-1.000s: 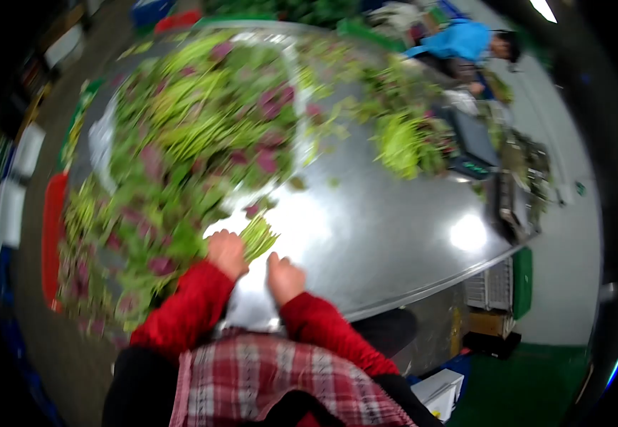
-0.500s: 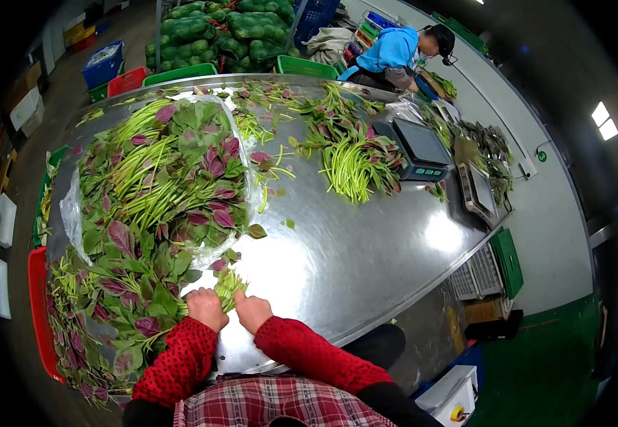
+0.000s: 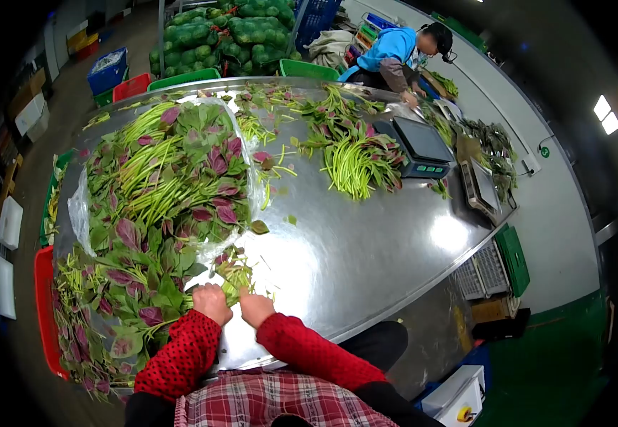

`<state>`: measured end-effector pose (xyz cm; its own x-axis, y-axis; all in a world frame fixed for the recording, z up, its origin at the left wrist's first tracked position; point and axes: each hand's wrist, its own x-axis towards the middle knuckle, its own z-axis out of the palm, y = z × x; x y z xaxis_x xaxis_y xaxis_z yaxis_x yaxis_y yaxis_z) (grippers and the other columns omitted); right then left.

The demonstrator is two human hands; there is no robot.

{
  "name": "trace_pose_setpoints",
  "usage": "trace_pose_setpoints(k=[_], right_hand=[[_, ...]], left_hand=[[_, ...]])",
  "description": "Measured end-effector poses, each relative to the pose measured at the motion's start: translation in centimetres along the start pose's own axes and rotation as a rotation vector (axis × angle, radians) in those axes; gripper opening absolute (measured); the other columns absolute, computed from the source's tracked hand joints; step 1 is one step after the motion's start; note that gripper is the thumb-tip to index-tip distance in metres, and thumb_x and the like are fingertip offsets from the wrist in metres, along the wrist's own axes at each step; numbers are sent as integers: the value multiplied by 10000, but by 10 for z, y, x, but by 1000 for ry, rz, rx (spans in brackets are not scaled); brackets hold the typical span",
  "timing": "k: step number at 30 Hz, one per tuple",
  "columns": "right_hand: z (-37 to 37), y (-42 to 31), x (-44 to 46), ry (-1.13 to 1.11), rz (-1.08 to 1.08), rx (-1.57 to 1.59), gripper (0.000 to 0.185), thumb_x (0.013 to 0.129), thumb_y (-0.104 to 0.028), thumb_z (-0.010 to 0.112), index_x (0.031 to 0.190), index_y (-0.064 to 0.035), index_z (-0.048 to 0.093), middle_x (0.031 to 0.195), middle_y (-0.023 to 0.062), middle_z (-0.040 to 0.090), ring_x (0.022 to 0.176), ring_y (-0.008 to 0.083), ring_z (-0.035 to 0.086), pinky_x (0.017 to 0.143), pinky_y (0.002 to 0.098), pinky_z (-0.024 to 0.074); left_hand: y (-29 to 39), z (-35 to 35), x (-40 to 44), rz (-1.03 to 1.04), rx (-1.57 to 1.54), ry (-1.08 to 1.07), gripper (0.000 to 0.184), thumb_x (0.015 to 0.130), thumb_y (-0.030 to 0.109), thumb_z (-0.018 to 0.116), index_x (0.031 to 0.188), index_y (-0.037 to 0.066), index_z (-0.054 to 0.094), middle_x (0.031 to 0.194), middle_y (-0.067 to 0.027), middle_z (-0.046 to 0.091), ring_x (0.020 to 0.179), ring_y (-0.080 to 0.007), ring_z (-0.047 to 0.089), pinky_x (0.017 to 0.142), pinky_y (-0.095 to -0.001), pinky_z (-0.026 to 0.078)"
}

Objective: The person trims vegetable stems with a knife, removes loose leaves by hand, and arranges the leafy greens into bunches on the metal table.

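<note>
My left hand [image 3: 211, 304] is closed around a bunch of red-and-green leafy greens that look like amaranth, its leaves [image 3: 154, 314] trailing to the left. Close beside it, my right hand [image 3: 255, 308] is closed on the stem ends [image 3: 236, 276], which fan out above both hands. Some thin stem bits lie loose on the metal table [image 3: 337, 263] just right of them. A large heap of the same greens [image 3: 152, 178] rests on a clear plastic sheet [image 3: 79, 213] beyond my left hand. My fingers partly hide the gripped stems.
A sorted bunch of greens [image 3: 355, 164] lies by a digital scale [image 3: 423, 146]; a second scale [image 3: 478, 188] stands near the right edge. A red crate [image 3: 47, 313] stands at the left. A co-worker in blue [image 3: 387, 53] bends over the far right end.
The stem ends between my hands have gone from a tight bundle to a loose, spread one, with small pieces now scattered on the table. The co-worker's hand has reached toward the table.
</note>
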<state>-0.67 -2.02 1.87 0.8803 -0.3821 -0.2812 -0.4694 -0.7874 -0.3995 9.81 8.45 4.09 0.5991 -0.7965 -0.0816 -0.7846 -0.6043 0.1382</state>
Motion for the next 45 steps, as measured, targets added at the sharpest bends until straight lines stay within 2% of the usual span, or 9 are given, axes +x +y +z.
trace_pose_setpoints(k=[12, 18, 19, 22, 25, 29, 36, 41, 45], right_hand=[[-22, 24, -80, -36, 7, 46, 146, 821, -87, 482, 919, 21, 479, 698, 233, 634, 657, 419, 630, 595, 525, 489], [2, 31, -71, -105, 117, 51, 277, 915, -147, 384, 1070, 17, 544, 727, 236, 645, 665, 393, 643, 609, 506, 500], [0, 36, -73, -130, 140, 209, 272, 921, -192, 408, 1028, 12, 553, 734, 237, 644, 668, 425, 635, 614, 506, 499], [-19, 14, -84, -144, 428, 1104, 236, 880, -144, 576, 1032, 36, 561, 782, 168, 680, 470, 185, 558, 426, 338, 468], [15, -10, -69, -144, 429, 1546, 256, 869, -80, 577, 1059, 90, 548, 853, 163, 685, 442, 115, 499, 401, 281, 453], [13, -32, -40, -104, 389, 1715, 228, 850, -80, 573, 1048, 32, 559, 647, 62, 540, 476, 153, 522, 446, 310, 451], [27, -27, -11, -2, 222, 1951, 163, 842, -31, 540, 996, 13, 508, 780, 114, 591, 577, 193, 590, 513, 323, 505], [12, -33, -23, 4, 374, 1797, 191, 877, -54, 518, 1024, 67, 536, 851, 156, 649, 641, 234, 659, 522, 317, 529], [21, -35, -22, -17, 382, 1985, 137, 866, -12, 508, 987, 30, 555, 827, 131, 629, 634, 200, 616, 538, 311, 497]], left_hand=[[4, 0, -5, -19, 40, 91, 195, 600, 129, 643, 752, 13, 605, 770, -146, 598, 725, -286, 599, 695, -406, 462], [5, -2, -22, -39, -17, 35, 166, 609, 101, 680, 746, 54, 598, 779, -156, 607, 761, -316, 613, 698, -449, 480], [5, -1, -24, -4, -23, 81, 168, 613, 100, 674, 749, 54, 585, 781, -155, 608, 733, -315, 616, 697, -441, 476], [-2, 14, -19, 44, 3, 248, 304, 575, 197, 715, 783, 33, 567, 753, -151, 592, 688, -324, 597, 685, -431, 472], [-4, -2, -3, -47, -61, 65, 359, 576, 199, 689, 844, -21, 599, 780, -201, 645, 706, -370, 641, 675, -454, 509], [1, -39, 8, -123, -47, -189, 526, 626, 273, 703, 1082, 17, 649, 776, -191, 671, 769, -335, 668, 700, -419, 526], [-14, -56, 36, -224, -157, -476, 476, 513, 316, 773, 851, -7, 682, 879, -222, 672, 847, -363, 658, 769, -417, 524], [-1, -36, 5, -79, -105, -143, 490, 618, 329, 716, 949, -14, 605, 811, -232, 659, 793, -386, 650, 720, -442, 517], [-6, -37, 9, -173, -87, -266, 488, 595, 301, 719, 952, -18, 625, 823, -234, 663, 806, -374, 656, 730, -435, 520]])
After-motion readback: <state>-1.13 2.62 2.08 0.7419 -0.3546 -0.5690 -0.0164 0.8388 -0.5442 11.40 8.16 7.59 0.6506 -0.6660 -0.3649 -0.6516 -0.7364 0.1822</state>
